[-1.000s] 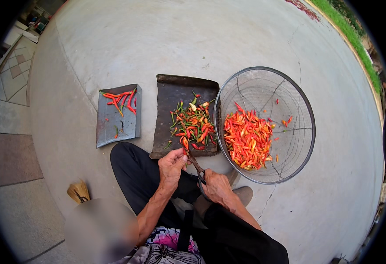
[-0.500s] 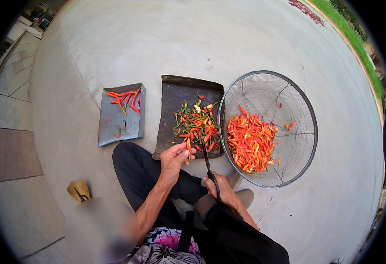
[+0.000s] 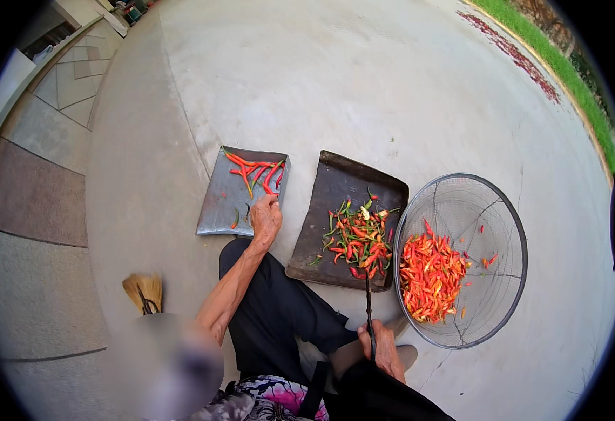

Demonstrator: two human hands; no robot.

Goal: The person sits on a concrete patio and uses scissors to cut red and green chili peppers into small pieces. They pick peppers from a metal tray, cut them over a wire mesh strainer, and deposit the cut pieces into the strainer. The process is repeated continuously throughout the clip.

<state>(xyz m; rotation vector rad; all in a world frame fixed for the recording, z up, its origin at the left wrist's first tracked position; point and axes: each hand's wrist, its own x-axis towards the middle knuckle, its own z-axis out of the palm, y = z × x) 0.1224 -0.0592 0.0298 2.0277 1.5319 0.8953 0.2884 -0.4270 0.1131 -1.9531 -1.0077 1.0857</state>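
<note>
My left hand [image 3: 266,220] reaches over the near right side of a shallow grey metal tray [image 3: 216,221]. Its fingers are curled together at the end of a red chili pepper [image 3: 270,181], one of several long ones lying there; the fingertips are partly hidden. Lower right, my right hand [image 3: 384,349] grips a pair of dark scissors [image 3: 368,302], seen nearly edge-on, blades pointing away from me. Their tips reach the near edge of a dark metal pan [image 3: 314,238]. Small red and green chilies [image 3: 358,235] are heaped in that pan.
To the right stands a round wire-mesh basket [image 3: 521,281] with a pile of red chilies [image 3: 434,277]. A straw brush [image 3: 143,291] lies at the left on the concrete floor [image 3: 293,84]. Dark red bits [image 3: 514,52] are spread by the grass strip [image 3: 560,77].
My left hand has moved from beside the scissors, where it held a chili, left to the grey tray. The scissors have turned more upright, and the view has shifted.
</note>
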